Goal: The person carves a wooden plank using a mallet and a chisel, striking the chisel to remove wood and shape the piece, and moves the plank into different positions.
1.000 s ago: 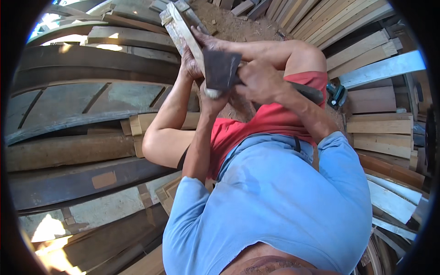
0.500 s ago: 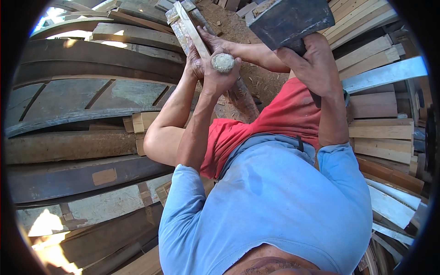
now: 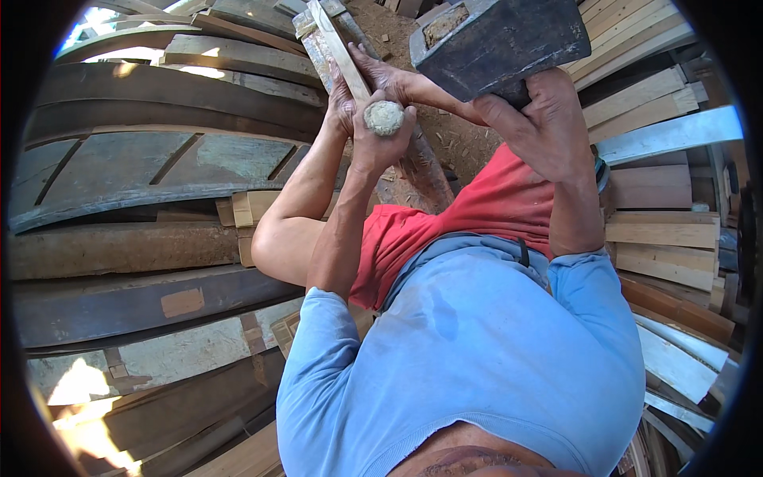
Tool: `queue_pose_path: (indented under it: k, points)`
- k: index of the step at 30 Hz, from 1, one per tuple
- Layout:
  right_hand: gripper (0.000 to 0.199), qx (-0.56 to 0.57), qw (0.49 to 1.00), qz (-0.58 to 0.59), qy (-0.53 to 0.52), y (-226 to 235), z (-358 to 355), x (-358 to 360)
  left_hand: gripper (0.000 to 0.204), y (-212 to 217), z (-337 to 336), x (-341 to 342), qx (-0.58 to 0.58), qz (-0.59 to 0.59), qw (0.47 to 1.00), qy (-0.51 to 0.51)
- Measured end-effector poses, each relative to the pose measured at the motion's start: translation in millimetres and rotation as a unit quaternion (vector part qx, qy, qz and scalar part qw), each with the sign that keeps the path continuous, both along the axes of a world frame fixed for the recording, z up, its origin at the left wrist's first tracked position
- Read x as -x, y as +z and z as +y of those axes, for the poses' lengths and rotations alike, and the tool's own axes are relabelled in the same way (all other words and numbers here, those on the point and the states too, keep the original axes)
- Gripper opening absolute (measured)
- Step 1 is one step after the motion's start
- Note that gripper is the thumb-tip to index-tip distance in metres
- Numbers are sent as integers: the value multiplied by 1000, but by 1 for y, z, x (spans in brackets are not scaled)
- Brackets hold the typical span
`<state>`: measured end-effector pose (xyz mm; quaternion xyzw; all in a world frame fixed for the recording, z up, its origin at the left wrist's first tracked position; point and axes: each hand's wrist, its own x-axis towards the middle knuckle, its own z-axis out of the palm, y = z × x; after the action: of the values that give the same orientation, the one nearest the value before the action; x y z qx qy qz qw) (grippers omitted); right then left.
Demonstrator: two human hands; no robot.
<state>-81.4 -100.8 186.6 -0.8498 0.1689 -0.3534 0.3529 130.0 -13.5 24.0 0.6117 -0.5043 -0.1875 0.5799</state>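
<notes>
My left hand (image 3: 373,149) is closed round an upright chisel, whose pale, battered round butt (image 3: 384,118) points up at me; its blade is hidden below my fist. My right hand (image 3: 544,127) grips the handle of a mallet with a big dark square head (image 3: 509,49), held up to the right of the chisel and apart from it. A narrow wooden strip (image 3: 338,48) runs away from my left fist over a worn, pale-stained block (image 3: 308,40). My bare feet press in from both sides, the left foot (image 3: 342,103) and the right foot (image 3: 385,77).
Long curved planks (image 3: 175,102) are stacked along the left side. More boards (image 3: 664,230) lie in piles on the right, with a pale blue board (image 3: 671,135) jutting inward. A thick timber (image 3: 429,179) lies between my legs on ground strewn with wood chips (image 3: 453,139).
The mallet head has shifted slightly and looks larger, with more of its end face showing. My left hand keeps its hold on the chisel beside the strip.
</notes>
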Motion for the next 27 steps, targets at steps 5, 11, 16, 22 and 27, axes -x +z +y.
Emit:
queue_pose_path:
  k: [5,11,16,22,27]
  points:
    - [27,16,1000,23,-10,1,4,-6,19,-3,2,1,31,-53,998,0]
    - [24,60,998,33,-5,-24,8,-21,19,-18,12,2,40,-23,999,0]
    - [18,-20,1000,4,-4,-17,16,-24,20,-9,8,-1,30,-39,999,-3]
    - [18,155,973,169,18,-50,9,-31,22,-29,19,-4,11,-72,997,-33]
    - [18,167,973,158,17,-55,11,-44,24,-23,23,1,36,-74,996,-30]
